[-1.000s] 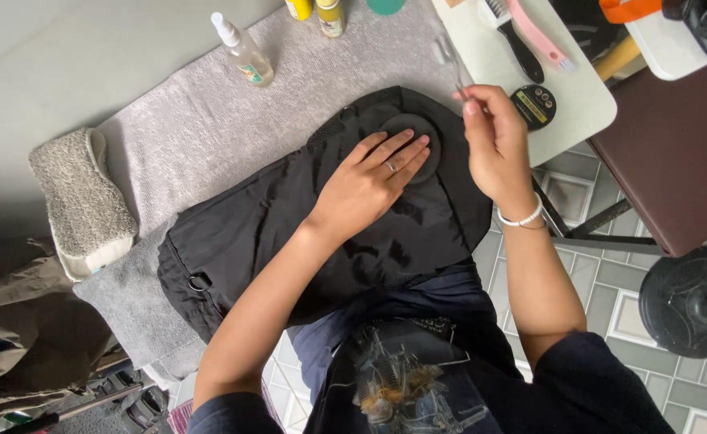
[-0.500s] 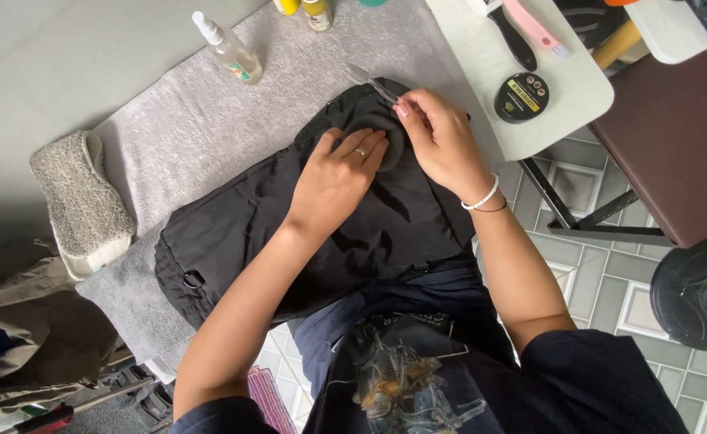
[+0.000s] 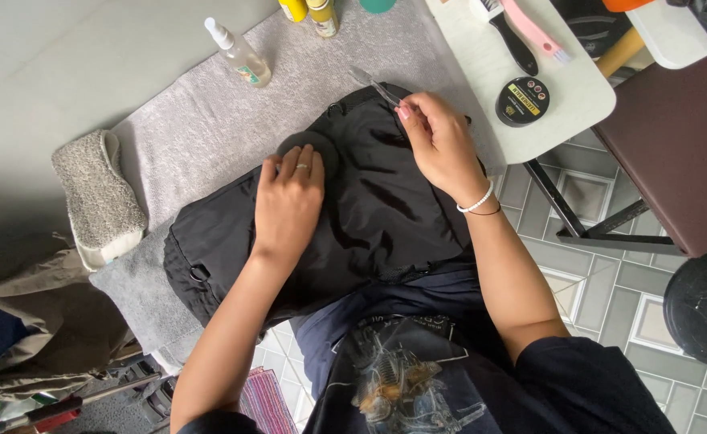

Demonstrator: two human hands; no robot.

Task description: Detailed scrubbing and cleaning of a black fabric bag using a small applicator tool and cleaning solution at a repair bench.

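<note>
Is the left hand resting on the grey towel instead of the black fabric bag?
No, the left hand lies flat on the black fabric bag, its fingertips on a round dark patch, not on the grey towel.

Spray bottle (image 3: 241,56): lying tilted on the grey cloth (image 3: 201,128), near its far edge.
Sponge (image 3: 96,197): sitting at the cloth's left end.
Round tin (image 3: 522,101): resting on the white side table (image 3: 482,72).
Brushes: a black one (image 3: 510,40) and a pink one (image 3: 534,30) lying side by side beyond the tin.
Stool (image 3: 703,305): standing on the tiled floor (image 3: 610,289).
</note>
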